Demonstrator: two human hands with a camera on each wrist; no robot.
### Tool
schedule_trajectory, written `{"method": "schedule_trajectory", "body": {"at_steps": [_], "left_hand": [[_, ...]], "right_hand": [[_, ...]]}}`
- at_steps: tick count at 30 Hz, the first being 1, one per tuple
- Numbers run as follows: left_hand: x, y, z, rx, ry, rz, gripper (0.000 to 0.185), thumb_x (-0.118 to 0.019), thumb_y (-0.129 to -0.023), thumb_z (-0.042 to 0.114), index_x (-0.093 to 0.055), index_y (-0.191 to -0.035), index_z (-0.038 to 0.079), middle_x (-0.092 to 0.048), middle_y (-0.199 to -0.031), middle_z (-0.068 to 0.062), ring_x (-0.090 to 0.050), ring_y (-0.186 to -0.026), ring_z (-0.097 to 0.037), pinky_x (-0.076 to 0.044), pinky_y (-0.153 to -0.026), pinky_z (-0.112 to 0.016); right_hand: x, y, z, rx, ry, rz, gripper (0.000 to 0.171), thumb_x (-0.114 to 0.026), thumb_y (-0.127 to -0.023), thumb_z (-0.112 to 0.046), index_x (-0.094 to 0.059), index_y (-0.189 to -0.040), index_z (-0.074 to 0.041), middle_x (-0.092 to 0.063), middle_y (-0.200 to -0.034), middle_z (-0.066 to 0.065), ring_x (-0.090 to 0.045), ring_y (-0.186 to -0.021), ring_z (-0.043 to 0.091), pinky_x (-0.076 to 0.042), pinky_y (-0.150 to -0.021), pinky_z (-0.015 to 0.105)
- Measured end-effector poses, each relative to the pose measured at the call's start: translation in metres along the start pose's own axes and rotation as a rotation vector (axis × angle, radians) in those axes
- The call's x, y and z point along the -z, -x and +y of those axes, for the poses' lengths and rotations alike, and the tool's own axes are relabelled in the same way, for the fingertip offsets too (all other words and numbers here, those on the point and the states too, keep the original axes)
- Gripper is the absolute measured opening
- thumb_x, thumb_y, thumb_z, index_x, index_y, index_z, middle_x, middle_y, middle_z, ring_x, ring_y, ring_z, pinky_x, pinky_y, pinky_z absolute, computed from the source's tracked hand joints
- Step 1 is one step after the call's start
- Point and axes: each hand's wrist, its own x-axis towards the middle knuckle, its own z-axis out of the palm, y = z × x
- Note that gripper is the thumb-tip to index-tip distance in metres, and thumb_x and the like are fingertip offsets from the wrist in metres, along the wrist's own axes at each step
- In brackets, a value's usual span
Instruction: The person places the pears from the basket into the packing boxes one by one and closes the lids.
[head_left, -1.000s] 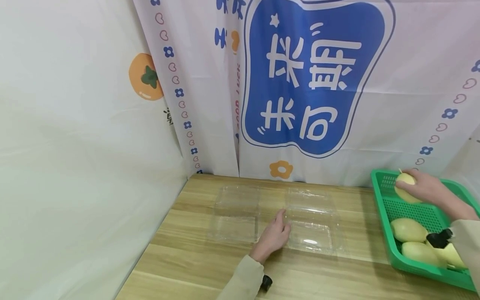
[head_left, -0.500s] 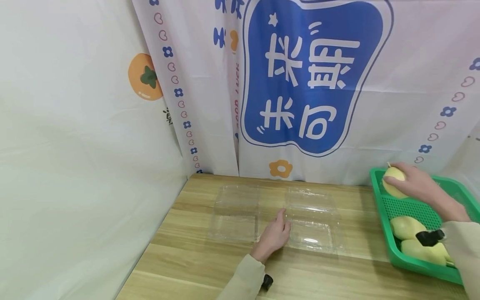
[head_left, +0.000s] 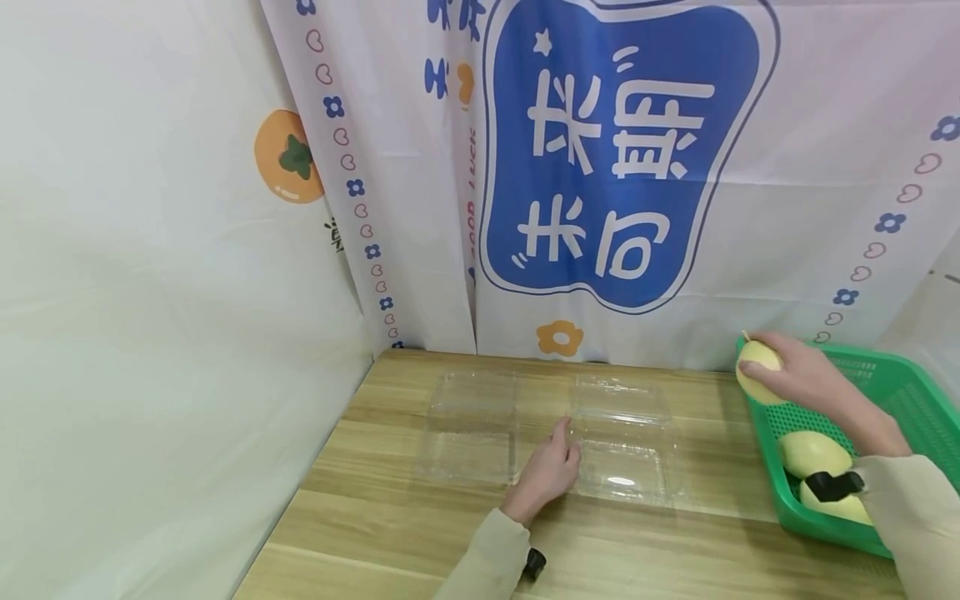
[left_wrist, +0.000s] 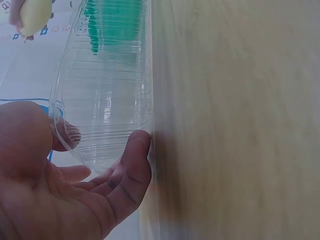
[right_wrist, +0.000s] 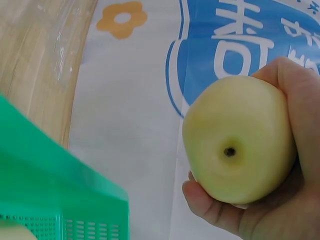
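My right hand [head_left: 798,375] holds a pale yellow pear [head_left: 759,372] above the left far edge of the green basket [head_left: 780,502]. The stem points up, and in the right wrist view the pear's blossom end [right_wrist: 229,151] faces the camera, with fingers and thumb around its sides. On the table, my left hand [head_left: 550,468] is at the left side of an opened clear plastic clamshell box [head_left: 622,471]. In the left wrist view the thumb lies over the box wall [left_wrist: 102,100], the tip showing through the plastic, and the other fingers curl outside it.
Another opened clear clamshell box [head_left: 471,457] lies left of my left hand on the wooden table [head_left: 375,517]. More pears [head_left: 815,454] lie in the basket. Printed cloth [head_left: 787,250] hangs behind the table, and a pale sheet [head_left: 165,375] borders its left.
My right hand has carried the pear leftward across the basket to its left edge. The left hand and both boxes have stayed in place.
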Motion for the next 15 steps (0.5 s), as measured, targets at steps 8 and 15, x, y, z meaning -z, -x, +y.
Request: {"method": "schedule_trajectory", "body": {"at_steps": [8, 15], "left_hand": [[0.0, 0.001, 0.0, 0.021, 0.043, -0.016, 0.053, -0.04, -0.105, 0.026, -0.027, -0.153, 0.009, -0.045, -0.063, 0.003, -0.041, -0.053, -0.012, -0.038, -0.052, -0.029], [0.0, 0.001, 0.0, 0.034, 0.032, -0.01, 0.054, -0.042, -0.104, 0.027, -0.028, -0.153, 0.011, -0.052, -0.071, 0.001, -0.047, -0.062, -0.014, -0.042, -0.061, -0.032]], "right_hand": [[-0.013, 0.007, -0.014, 0.006, -0.019, -0.005, 0.069, -0.051, -0.099, -0.046, -0.036, -0.147, 0.002, -0.04, -0.144, 0.035, -0.043, -0.122, 0.056, -0.041, -0.086, 0.067], [-0.024, 0.012, -0.023, 0.009, -0.026, -0.002, 0.069, -0.051, -0.099, -0.046, -0.037, -0.147, 0.001, -0.04, -0.144, 0.035, -0.044, -0.121, 0.054, -0.044, -0.082, 0.062]]}}
